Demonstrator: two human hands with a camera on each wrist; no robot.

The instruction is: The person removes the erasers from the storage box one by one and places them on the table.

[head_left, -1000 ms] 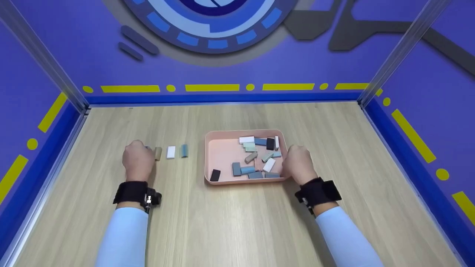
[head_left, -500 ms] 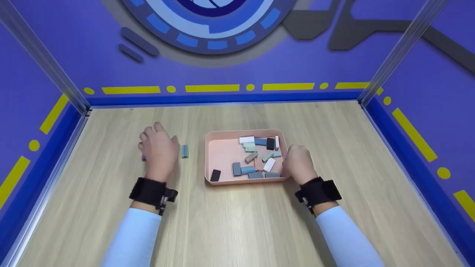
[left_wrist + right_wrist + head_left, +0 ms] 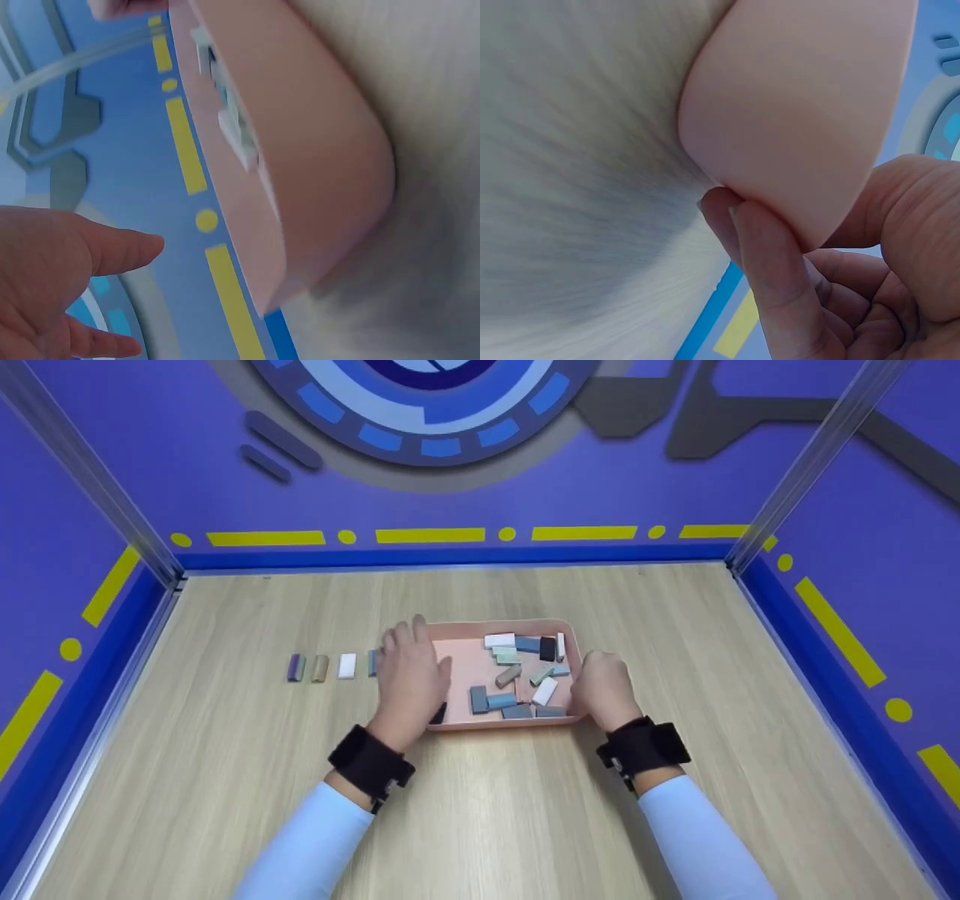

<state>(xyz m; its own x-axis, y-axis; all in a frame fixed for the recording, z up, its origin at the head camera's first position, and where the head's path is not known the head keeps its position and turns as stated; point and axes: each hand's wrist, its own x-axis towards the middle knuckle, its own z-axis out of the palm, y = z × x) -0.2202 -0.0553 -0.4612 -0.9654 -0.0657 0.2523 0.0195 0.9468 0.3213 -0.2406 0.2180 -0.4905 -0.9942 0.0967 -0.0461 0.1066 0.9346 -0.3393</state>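
Tray [image 3: 466,660] of pink sits near the middle of the bench [image 3: 480,825], with my right grip [image 3: 606,690] pinching it at its right end; in the right wrist view my fingers [image 3: 776,255] press against the outside of its wall. My left grip [image 3: 411,675] is released, fingers spread and holding nothing, above the tray's left end. In the left wrist view a gap shows between my thumb and the tray's wall.

Left of the tray, four blocks lie side by side in a spaced row on the bench: a purple-and-green block [image 3: 296,667], a tan block [image 3: 320,668], a white block [image 3: 346,666] and a blue block [image 3: 372,663], which my left grip partly covers.

Most of the blocks inside the tray lie in its right half. A long white piece [image 3: 499,640] is by the far wall, with a dark blue piece [image 3: 527,644] and a black piece [image 3: 548,649] beyond it to the right. A brownish piece [image 3: 508,675] lies tilted near the middle. At the near left corner, another black piece [image 3: 439,713] shows partly behind my left grip.
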